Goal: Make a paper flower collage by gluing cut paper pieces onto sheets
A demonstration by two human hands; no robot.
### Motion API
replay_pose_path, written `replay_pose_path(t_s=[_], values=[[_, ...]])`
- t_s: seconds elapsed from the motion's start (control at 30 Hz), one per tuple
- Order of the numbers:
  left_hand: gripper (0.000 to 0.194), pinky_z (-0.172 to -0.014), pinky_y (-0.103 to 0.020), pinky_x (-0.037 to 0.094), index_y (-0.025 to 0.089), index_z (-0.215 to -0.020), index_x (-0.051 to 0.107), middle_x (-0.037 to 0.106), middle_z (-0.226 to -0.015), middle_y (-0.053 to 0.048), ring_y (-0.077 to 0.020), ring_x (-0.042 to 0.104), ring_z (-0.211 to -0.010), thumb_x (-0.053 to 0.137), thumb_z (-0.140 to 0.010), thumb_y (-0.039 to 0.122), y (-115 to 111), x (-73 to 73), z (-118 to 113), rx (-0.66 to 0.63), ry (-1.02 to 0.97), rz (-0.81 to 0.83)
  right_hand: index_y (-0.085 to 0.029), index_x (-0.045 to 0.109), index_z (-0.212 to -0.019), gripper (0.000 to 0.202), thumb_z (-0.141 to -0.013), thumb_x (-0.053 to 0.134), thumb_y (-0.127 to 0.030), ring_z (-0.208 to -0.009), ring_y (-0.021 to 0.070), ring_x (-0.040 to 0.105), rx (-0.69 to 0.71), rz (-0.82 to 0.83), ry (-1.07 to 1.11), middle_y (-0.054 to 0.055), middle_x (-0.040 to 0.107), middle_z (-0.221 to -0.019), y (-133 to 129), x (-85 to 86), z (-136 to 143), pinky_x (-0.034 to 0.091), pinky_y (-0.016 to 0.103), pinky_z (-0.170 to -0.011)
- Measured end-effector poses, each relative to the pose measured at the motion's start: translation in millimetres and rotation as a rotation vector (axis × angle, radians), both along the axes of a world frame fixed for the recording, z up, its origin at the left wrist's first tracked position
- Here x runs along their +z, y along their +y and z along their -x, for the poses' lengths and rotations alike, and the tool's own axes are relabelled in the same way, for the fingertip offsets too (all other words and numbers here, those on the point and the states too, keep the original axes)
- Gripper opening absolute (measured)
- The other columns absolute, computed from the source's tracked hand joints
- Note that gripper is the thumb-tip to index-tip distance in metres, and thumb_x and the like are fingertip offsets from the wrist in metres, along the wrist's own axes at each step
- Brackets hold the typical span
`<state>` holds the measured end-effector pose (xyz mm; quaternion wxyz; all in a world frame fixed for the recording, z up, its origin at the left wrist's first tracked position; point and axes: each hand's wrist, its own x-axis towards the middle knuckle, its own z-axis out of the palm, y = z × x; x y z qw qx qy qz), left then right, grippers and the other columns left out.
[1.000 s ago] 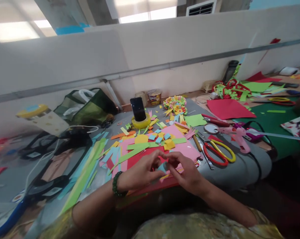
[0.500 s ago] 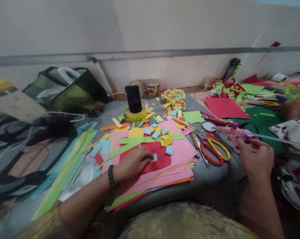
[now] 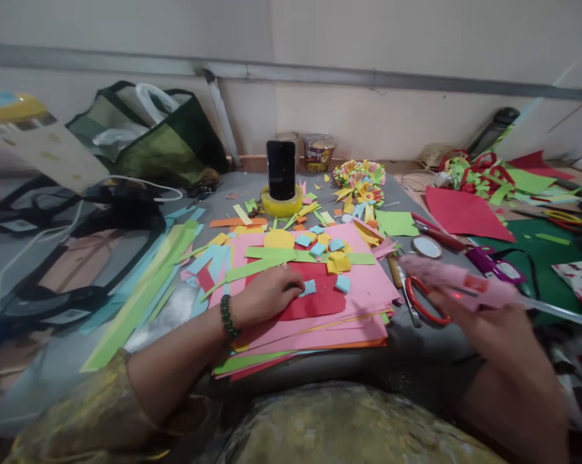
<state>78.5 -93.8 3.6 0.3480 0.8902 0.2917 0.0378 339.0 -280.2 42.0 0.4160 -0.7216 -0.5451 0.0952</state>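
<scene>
My left hand [image 3: 266, 298], with a green bead bracelet at the wrist, rests on red paper [image 3: 320, 308] over a stack of pink sheets [image 3: 368, 293]. Its fingers are curled and closed at the edge of a small blue paper piece [image 3: 309, 287]. Other folded blue and yellow paper pieces [image 3: 338, 262] and green strips [image 3: 310, 256] lie around it. In my right hand [image 3: 494, 335] is a pink glue gun [image 3: 465, 281], slightly blurred, a clear glue stick [image 3: 559, 312] jutting from its back. The gun is over red-handled scissors [image 3: 423, 301].
A phone [image 3: 281, 171] stands in a yellow tape roll [image 3: 281, 201]. Behind are a paper cup [image 3: 318, 153] and pleated paper flowers [image 3: 361, 182]. Paper strips [image 3: 140, 290] and a green bag [image 3: 169, 138] lie left. Red paper [image 3: 467, 212] and a purple device [image 3: 494, 264] lie right.
My right hand has lifted the pink glue gun from beside the purple device and brought it left, over the scissors. My left hand stays on the red paper. The view has shifted.
</scene>
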Motion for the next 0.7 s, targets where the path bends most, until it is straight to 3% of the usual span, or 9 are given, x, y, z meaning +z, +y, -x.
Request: replay_pose_path(t_s=[0.07, 0.13, 0.23, 0.33, 0.57, 0.7], values=[[0.017, -0.076, -0.029, 0.05, 0.02, -0.083, 0.07, 0.074, -0.089, -0.005, -0.02, 0.066, -0.083, 0.054, -0.082, 0.021, 0, -1.0, 0, 0.024, 0.001, -0.004, -0.023, 0.078, -0.1, 0.037, -0.087, 0.061, -0.053, -0.105, 0.0319, 0.07, 0.259, 0.155, 0.09, 0.013, 0.076, -0.107, 8, 3.1, 28, 0.055, 0.045, -0.094], [0.016, -0.075, -0.03, 0.05, 0.02, -0.087, 0.07, 0.074, -0.09, -0.004, -0.0206, 0.066, -0.082, 0.056, -0.079, 0.021, 0, -2.6, 1, 0.056, -0.004, -0.021, -0.025, 0.078, -0.1, 0.035, -0.091, 0.056, -0.051, -0.1, 0.03, 0.07, 0.376, 0.241, 0.072, 0.01, 0.077, -0.101, 19, -1.0, 46, 0.056, 0.043, -0.091], [0.018, -0.077, -0.03, 0.051, 0.02, -0.091, 0.07, 0.074, -0.092, -0.005, -0.0208, 0.066, -0.083, 0.058, -0.078, 0.022, 0, -5.1, 2, 0.068, -0.027, -0.014, -0.025, 0.076, -0.092, 0.029, -0.093, 0.055, -0.045, -0.082, 0.0251, 0.071, 0.362, 0.286, -0.108, 0.007, 0.076, -0.083, 36, -11.5, 58, 0.056, 0.033, -0.071], [0.018, -0.077, -0.029, 0.051, 0.02, -0.09, 0.071, 0.075, -0.091, -0.004, -0.0202, 0.067, -0.083, 0.058, -0.079, 0.023, 2, -6.3, 2, 0.038, -0.046, 0.031, -0.024, 0.072, -0.08, 0.024, -0.091, 0.059, -0.041, -0.068, 0.0216, 0.066, 0.319, 0.297, -0.303, 0.005, 0.073, -0.075, 49, -17.0, 62, 0.047, 0.028, -0.057], [0.018, -0.078, -0.029, 0.051, 0.019, -0.09, 0.073, 0.076, -0.093, -0.006, -0.0209, 0.067, -0.084, 0.059, -0.078, 0.02, 2, -5.1, 1, 0.047, -0.023, 0.0, -0.025, 0.068, -0.068, 0.028, -0.091, 0.06, -0.038, -0.051, 0.0163, 0.055, 0.363, 0.333, -0.457, 0.003, 0.066, -0.062, 50, -11.4, 65, 0.034, 0.027, -0.049], [0.018, -0.075, -0.029, 0.051, 0.02, -0.09, 0.073, 0.076, -0.091, -0.005, -0.0208, 0.068, -0.082, 0.059, -0.078, 0.021, 2, -6.1, 1, 0.054, -0.041, 0.0, -0.024, 0.065, -0.063, 0.032, -0.091, 0.06, -0.039, -0.05, 0.0165, 0.055, 0.309, 0.411, -0.45, 0.003, 0.065, -0.059, 52, -10.7, 65, 0.031, 0.027, -0.048]])
